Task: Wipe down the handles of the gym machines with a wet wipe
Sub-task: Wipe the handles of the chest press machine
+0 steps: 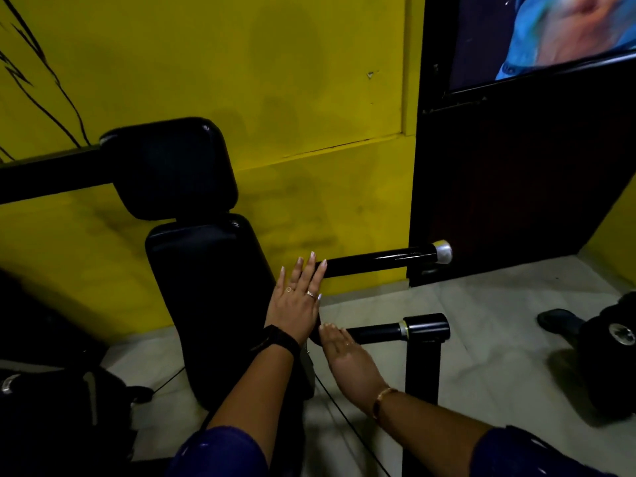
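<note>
The fingers [311, 266] of the left hand [296, 302] are stretched out flat and a little spread, holding nothing; their tips reach up to the inner end of the upper handle [378, 261], a black bar that runs out to the right and ends in a silver cap [443, 252]. Two rings sit on those fingers and a dark band wraps the wrist. Just below, the right hand [347, 359] lies open and flat as well, its fingertips at the inner end of the lower handle [373, 332], a shorter black bar with a silver ring and a thick black end piece [426, 327]; whether the tips actually touch the bar cannot be told. A thin bracelet shows on that wrist. No wet wipe can be made out in either hand. Both arms come in from the bottom edge in dark blue sleeves. Left of the hands stands the machine's black padded seat back [203, 297] with a square black pad [172, 166] above it on a black arm. Behind is a yellow wall [241, 63], to the right a dark door [516, 184], and below a pale tiled floor [499, 356]
</note>
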